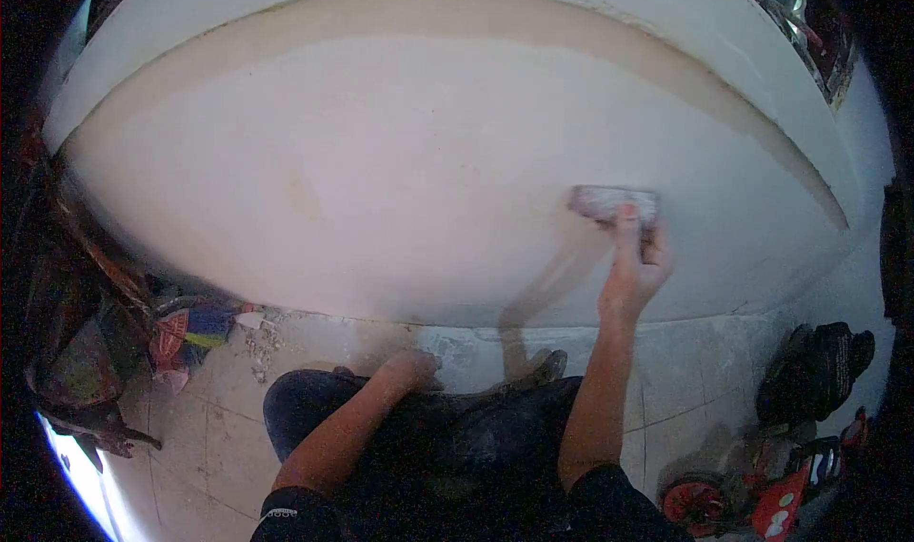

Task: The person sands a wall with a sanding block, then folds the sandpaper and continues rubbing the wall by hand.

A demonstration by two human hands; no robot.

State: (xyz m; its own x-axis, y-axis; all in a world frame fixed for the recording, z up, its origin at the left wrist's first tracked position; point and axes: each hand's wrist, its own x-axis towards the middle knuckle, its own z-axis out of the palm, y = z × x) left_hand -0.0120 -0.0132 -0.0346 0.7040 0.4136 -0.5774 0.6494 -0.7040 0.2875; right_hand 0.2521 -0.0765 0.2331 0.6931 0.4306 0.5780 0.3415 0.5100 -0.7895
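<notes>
From where I stand, the person sits low, facing a broad off-white panel with a raised, curved rim along its top. The right hand is closed around the lower edge of a dusty whitish block, probably a sanding block, though blur hides its grit and exact make. The block lies over the right part of the panel, its long side roughly level. The thumb seems to press on the near face while the fingers tuck round the edge, a grip that likely keeps the far face flat and the knuckles off the surface. The raised forearm puts the block within easy reach.

The left hand lies by the left knee, probably to steady the body; its fingers are too dim for me to tell whether they are spread or curled. Pale crumbs lie on the tiled floor beside a colourful packet. On the right, a black bag and some red gear sit beyond the working arm, out of its way.
</notes>
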